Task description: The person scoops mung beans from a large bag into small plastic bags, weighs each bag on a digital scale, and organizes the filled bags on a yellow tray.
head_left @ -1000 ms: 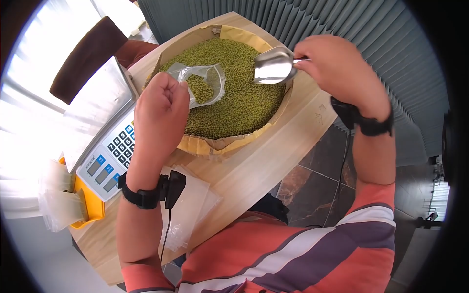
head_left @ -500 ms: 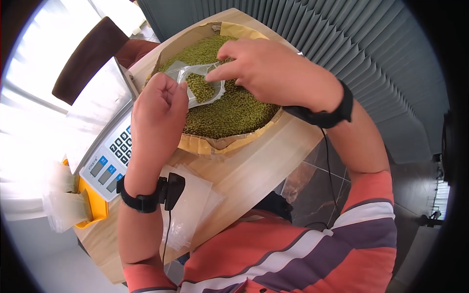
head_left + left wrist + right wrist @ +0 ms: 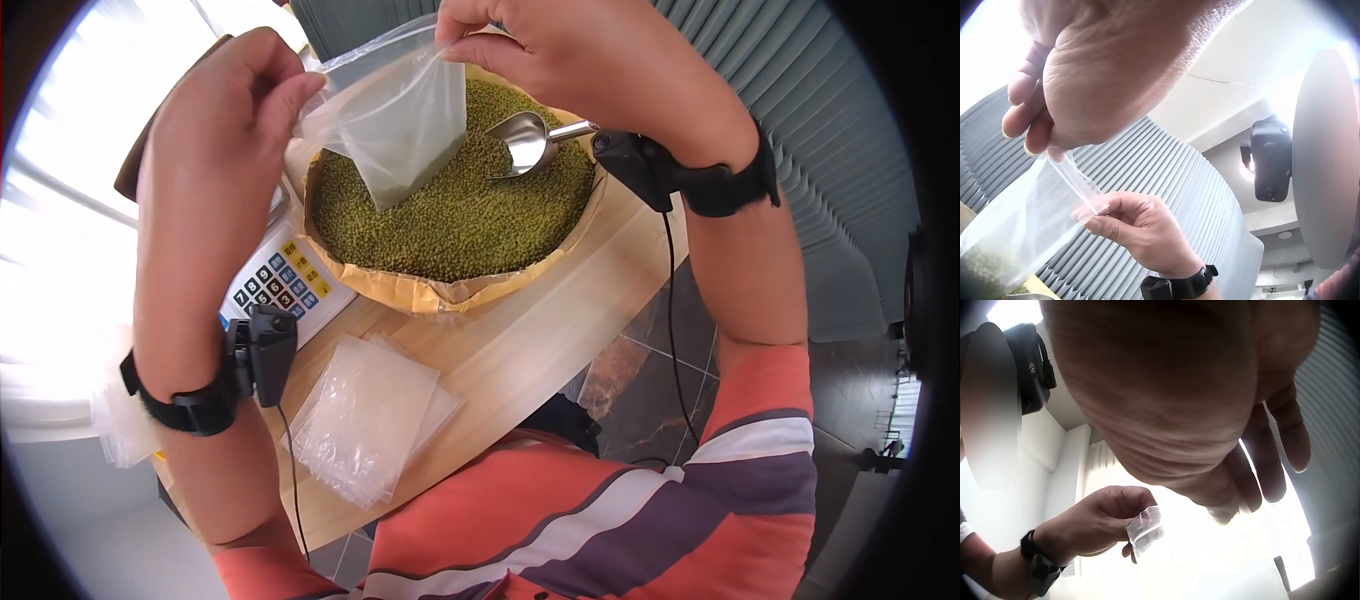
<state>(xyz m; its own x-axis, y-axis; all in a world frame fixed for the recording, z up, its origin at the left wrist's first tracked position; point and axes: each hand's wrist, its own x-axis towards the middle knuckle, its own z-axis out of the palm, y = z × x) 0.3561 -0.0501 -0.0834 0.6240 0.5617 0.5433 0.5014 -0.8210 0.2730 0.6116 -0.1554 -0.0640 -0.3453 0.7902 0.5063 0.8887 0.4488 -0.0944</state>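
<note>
A clear plastic bag [image 3: 405, 135] with green beans in its bottom hangs over a large paper-lined container [image 3: 440, 295] full of green mung beans [image 3: 440, 235]. My left hand [image 3: 225, 115] pinches the bag's top edge at the left corner. At the opposite corner, my right hand [image 3: 565, 65] pinches the same edge between thumb and fingers. The left wrist view shows the bag's top [image 3: 1075, 178] stretched between both hands. A metal scoop [image 3: 525, 145] lies on the beans to the right of the bag, its handle pointing right.
A stack of flat clear bags [image 3: 365, 415] lies on the wooden table [image 3: 520, 350] nearer my body. The digital scale [image 3: 285, 285] stands left of the bean container, partly hidden by my left arm. Grey pleated curtain [image 3: 800, 180] hangs beyond the table's right side.
My right hand let go of the scoop, leaving it on the beans, and took the bag's far edge. The bag rose off the beans and my left hand moved up and left.
</note>
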